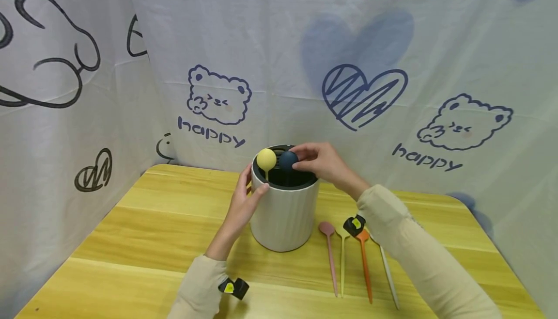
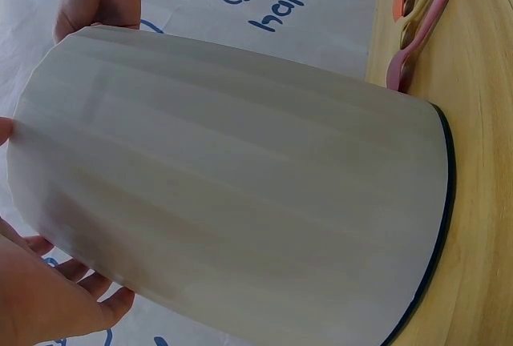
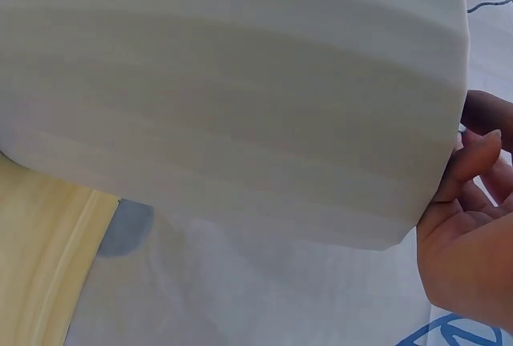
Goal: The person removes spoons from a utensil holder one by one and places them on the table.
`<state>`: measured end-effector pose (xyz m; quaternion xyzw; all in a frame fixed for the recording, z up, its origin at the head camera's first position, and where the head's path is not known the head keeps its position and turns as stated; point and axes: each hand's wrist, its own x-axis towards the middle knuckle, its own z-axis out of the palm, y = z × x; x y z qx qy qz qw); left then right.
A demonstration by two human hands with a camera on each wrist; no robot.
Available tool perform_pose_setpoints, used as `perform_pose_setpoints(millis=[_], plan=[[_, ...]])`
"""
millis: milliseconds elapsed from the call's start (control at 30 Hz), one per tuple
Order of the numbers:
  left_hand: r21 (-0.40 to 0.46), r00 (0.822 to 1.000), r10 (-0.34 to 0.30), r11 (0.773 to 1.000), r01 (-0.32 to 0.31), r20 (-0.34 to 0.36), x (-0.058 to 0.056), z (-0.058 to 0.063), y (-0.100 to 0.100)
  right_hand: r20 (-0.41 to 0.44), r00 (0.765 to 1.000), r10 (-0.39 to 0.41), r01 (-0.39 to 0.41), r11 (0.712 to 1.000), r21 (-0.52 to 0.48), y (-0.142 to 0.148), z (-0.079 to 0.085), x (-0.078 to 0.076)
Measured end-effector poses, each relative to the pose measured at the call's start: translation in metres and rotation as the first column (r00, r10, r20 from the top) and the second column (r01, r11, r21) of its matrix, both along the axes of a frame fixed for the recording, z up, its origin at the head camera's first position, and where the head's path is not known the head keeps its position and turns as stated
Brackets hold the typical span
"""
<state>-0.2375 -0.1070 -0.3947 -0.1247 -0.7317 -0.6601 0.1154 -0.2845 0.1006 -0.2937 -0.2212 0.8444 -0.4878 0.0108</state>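
A white ribbed utensil holder (image 1: 283, 217) with a dark inside stands on the wooden table. My left hand (image 1: 245, 201) grips its left side, thumb at the front of the rim and fingers round the side; the left wrist view shows those fingers (image 2: 92, 282) against the wall. Inside the holder, a yellow spoon (image 1: 266, 159) stands with its round head above the rim. My right hand (image 1: 324, 164) pinches the round head of a dark blue spoon (image 1: 287, 161) over the opening. The blue spoon's handle is hidden. Behind the two heads, a dark slotted utensil (image 1: 281, 151) shows inside.
Right of the holder, a pink spoon (image 1: 327, 229), a pale yellow spoon (image 1: 342, 256), an orange spoon (image 1: 365, 261) and a whitish utensil (image 1: 389, 275) lie side by side, partly under the right forearm. A printed white curtain (image 1: 279, 57) hangs behind the table (image 1: 174, 212).
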Motion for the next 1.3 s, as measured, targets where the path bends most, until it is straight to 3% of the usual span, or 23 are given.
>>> perform_pose_setpoints(millis=[233, 633, 867, 1067, 1300], plan=[[-0.005, 1.0, 0.003, 1.0, -0.003, 0.007, 0.001, -0.001, 0.0, 0.031, 1.0, -0.004, 0.004, 1.0, 0.014, 0.0, -0.002, 0.003], [-0.007, 1.0, 0.012, 1.0, -0.012, 0.007, 0.002, -0.001, 0.001, 0.037, 0.999, 0.024, -0.019, 0.99, -0.14, 0.003, -0.003, 0.011], [-0.001, 1.0, 0.014, 1.0, -0.014, -0.004, 0.002, -0.001, 0.0, -0.031, 0.999, 0.037, -0.043, 0.973, -0.227, 0.006, 0.01, 0.019], [0.009, 1.0, 0.007, 1.0, -0.007, -0.016, 0.003, 0.0, 0.0, -0.095, 0.994, 0.052, -0.08, 0.946, -0.315, 0.012, 0.027, 0.022], [0.001, 1.0, 0.007, 1.0, -0.007, -0.004, 0.002, -0.001, 0.0, -0.194, 0.979, 0.055, -0.137, 0.887, -0.44, 0.023, 0.047, 0.031]])
